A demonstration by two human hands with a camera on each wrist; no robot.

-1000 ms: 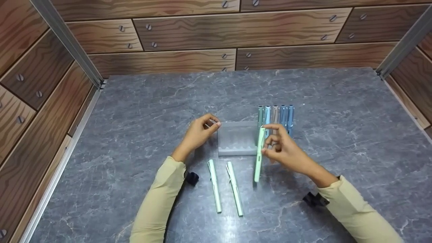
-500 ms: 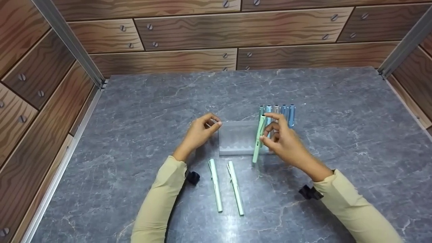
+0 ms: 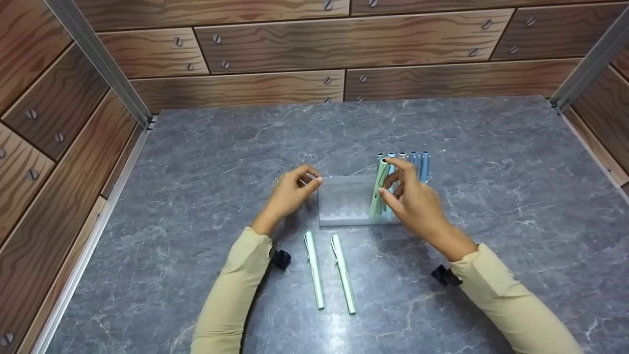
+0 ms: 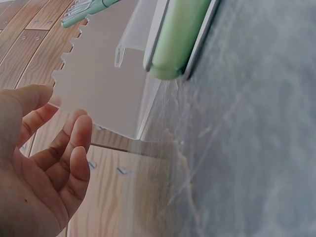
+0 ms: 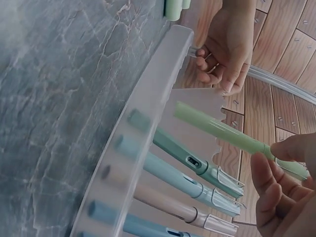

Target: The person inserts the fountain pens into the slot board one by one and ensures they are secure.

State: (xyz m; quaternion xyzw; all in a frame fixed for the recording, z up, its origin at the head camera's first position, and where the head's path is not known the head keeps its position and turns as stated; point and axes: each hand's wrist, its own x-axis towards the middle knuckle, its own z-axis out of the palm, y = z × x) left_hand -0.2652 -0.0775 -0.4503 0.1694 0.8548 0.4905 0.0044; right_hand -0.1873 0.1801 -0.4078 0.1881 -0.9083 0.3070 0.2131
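My left hand (image 3: 290, 194) pinches the upper left corner of a frosted clear pen stand (image 3: 344, 196) between thumb and forefinger. My right hand (image 3: 421, 211) holds a light green pen (image 3: 378, 189) by its upper, clip end, with thumb and fingers. In the right wrist view that pen (image 5: 217, 127) is tilted above the stand's notched back, its lower end apart from the front ledge (image 5: 140, 113). It is beside a dark green pen (image 5: 190, 157) standing in the stand. Further along stand a light blue pen (image 5: 168, 173), a grey-brown pen (image 5: 165, 201) and blue pens (image 5: 148, 225).
Two more light green pens, a left one (image 3: 314, 270) and a right one (image 3: 343, 274), lie on the grey marbled table (image 3: 147, 255) in front of the stand. Wood-patterned walls (image 3: 295, 49) enclose the back and sides.
My right hand has carried the light green pen away from me, up to the stand beside the dark green pen. The left hand has stayed at the stand's corner.
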